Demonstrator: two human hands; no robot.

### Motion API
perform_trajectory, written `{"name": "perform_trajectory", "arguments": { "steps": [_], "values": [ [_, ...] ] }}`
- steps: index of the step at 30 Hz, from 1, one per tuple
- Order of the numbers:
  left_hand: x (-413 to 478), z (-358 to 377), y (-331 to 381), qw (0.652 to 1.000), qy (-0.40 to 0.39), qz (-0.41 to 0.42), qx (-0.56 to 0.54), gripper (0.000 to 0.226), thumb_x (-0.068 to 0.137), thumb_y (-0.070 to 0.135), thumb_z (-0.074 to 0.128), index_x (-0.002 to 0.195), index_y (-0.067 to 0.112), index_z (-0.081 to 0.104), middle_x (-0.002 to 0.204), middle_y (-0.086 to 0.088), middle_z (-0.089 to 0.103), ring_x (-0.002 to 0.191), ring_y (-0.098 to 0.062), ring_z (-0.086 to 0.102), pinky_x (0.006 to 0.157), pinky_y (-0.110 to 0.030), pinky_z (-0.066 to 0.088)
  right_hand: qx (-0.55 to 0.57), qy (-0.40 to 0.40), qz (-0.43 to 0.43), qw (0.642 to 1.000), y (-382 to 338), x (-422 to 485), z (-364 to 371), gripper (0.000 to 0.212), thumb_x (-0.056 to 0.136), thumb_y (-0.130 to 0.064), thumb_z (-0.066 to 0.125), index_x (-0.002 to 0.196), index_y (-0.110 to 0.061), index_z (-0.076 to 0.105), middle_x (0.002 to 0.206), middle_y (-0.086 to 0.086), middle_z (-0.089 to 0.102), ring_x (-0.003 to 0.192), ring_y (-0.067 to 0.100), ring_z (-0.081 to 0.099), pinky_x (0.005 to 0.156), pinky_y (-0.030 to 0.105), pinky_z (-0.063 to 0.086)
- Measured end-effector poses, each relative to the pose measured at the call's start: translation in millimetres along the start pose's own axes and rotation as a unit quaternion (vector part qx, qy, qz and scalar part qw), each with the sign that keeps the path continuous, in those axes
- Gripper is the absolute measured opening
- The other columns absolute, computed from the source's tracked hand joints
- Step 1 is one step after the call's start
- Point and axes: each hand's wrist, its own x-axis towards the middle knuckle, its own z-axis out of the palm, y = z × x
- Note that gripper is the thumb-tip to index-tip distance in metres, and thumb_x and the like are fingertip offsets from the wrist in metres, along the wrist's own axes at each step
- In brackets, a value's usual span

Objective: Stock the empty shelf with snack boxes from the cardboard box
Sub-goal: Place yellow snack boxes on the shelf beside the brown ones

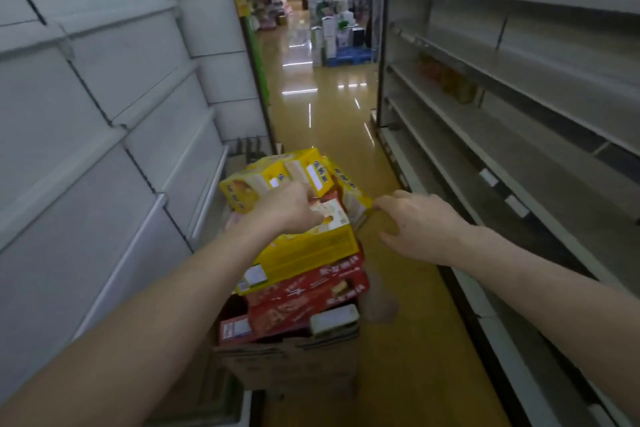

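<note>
Above the cardboard box (294,360), your left hand (291,208) is gripping a yellow snack box (242,191) while your right hand (415,229) is pinching the corner of a tilted yellow box (348,189).

Cardboard box (294,360) on the aisle floor (329,107), overfilled: red snack boxes (304,298) low, yellow snack boxes (273,177) piled loosely on top. My left hand (291,208) sits on the yellow pile, fingers buried among the boxes, grip unclear. My right hand (419,225) pinches the corner of the tilted yellow box (349,191) at the pile's right edge. Left shelving (104,114) and right shelving (519,135) flank the aisle.
</note>
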Motion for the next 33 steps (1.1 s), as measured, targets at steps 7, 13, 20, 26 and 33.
{"name": "perform_trajectory", "arguments": {
  "steps": [7,13,20,26,33],
  "values": [
    [6.8,22.8,-94.2,0.998,-0.053,-0.042,-0.018,0.068,0.072,0.06,0.063,0.129,0.023,0.059,0.129,-0.003,0.056,0.124,-0.026,0.05,0.108,-0.047,0.036,0.005,-0.064,-0.02,0.998,-59.6,50.4,42.4,0.065,0.089,-0.03,0.06,0.145,-0.023,0.027,0.146,0.009,0.032,0.131,0.032,0.036,0.097,0.043,0.041],
    [14.4,43.3,-147.7,0.944,-0.073,-0.154,-0.283,0.05,0.077,0.039,0.07,0.121,0.024,0.053,0.117,0.0,0.063,0.096,-0.017,0.063,0.086,-0.033,0.053,-0.012,-0.085,0.024,0.996,-71.8,74.4,68.4,0.085,0.083,-0.034,0.071,0.147,-0.023,0.015,0.155,0.009,0.013,0.142,0.037,0.018,0.104,0.05,0.039],
    [16.7,66.1,-161.2,0.859,-0.161,-0.253,-0.415,0.042,0.091,0.046,0.061,0.121,0.021,0.047,0.108,-0.013,0.063,0.098,-0.038,0.063,0.083,-0.052,0.055,-0.015,-0.076,0.025,0.997,-69.3,89.1,97.5,0.075,0.079,-0.027,0.074,0.137,-0.025,0.027,0.146,0.007,0.021,0.141,0.032,0.009,0.092,0.041,0.051],
    [19.7,73.2,-164.5,0.831,-0.191,-0.275,-0.445,0.05,0.091,0.053,0.057,0.125,0.017,0.049,0.109,-0.017,0.064,0.1,-0.038,0.063,0.083,-0.051,0.052,-0.072,-0.015,0.023,0.997,-72.4,89.6,116.2,0.088,0.081,-0.024,0.073,0.145,-0.023,0.013,0.151,0.01,0.013,0.145,0.033,0.002,0.099,0.046,0.045],
    [18.4,62.8,-158.4,0.843,-0.152,-0.264,-0.444,0.038,0.094,0.054,0.05,0.112,0.021,0.054,0.089,-0.009,0.065,0.08,-0.026,0.064,0.076,-0.04,0.055,-0.087,0.026,-0.018,0.996,-71.7,83.4,109.1,0.081,0.083,-0.036,0.066,0.145,-0.021,0.017,0.147,0.005,0.024,0.139,0.027,0.019,0.096,0.043,0.046]
  ]
}}
